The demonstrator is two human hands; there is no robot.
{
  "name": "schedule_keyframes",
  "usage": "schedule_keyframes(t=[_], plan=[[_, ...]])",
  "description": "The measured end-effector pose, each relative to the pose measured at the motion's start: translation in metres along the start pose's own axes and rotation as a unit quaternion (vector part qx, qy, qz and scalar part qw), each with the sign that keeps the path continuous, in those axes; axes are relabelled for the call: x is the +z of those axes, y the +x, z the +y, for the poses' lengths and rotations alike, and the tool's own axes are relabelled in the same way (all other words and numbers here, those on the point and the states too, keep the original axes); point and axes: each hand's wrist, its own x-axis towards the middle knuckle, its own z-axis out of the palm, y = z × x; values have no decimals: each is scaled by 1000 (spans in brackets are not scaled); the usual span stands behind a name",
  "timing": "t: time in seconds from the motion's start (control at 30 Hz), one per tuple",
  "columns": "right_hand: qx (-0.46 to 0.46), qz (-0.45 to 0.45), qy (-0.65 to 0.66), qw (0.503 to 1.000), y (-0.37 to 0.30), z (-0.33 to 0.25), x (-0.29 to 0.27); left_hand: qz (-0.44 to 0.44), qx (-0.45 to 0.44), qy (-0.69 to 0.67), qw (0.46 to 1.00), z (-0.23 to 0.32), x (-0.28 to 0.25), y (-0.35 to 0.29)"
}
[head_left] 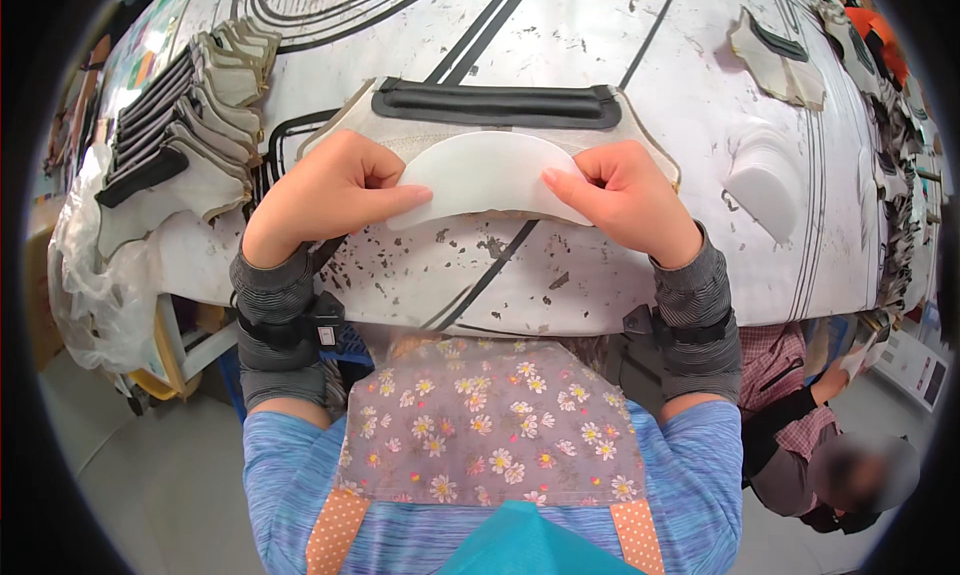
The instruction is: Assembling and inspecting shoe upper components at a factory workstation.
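Note:
A curved white sheet piece, shaped like a crescent, is held up by both ends over the near middle of the table. My left hand pinches its left end between thumb and bent fingers. At the other end my right hand grips it the same way. Just behind and partly under it lies a beige fabric piece with a padded black strip along its far edge. The white piece and my hands hide much of that fabric.
Overlapping beige pieces with black strips lie at the left, near crumpled clear plastic. More white crescents are stacked at the right, below another beige piece. The worn white table ends near my apron. A person is at lower right.

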Motion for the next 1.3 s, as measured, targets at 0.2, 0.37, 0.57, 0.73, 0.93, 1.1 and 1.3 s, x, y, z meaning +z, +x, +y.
schedule_keyframes(t=[0.2, 0.37, 0.57, 0.73, 0.93, 1.1, 1.3], plan=[[2, 5, -19, 1000, -2, -3, 11, 18, 25, 37, 999, -10, 1, 4], [18, -19, -27, 999, -4, -5, 7, 25, 43, 73, 996, -14, 4, 7], [4, 1, -5, 1000, -7, -1, 11, 24, 35, 85, 996, -11, 6, 10], [19, -1, -3, 1000, -7, -2, 11, 26, 50, 108, 993, -14, 7, 12], [21, 0, -13, 1000, -7, -2, 11, 27, 48, 109, 993, -14, 8, 12], [39, -18, -48, 998, -6, -6, 8, 26, 49, 121, 991, -13, 9, 12], [12, 2, -46, 999, -7, -3, 11, 55, 72, 159, 983, -14, 13, 13]])
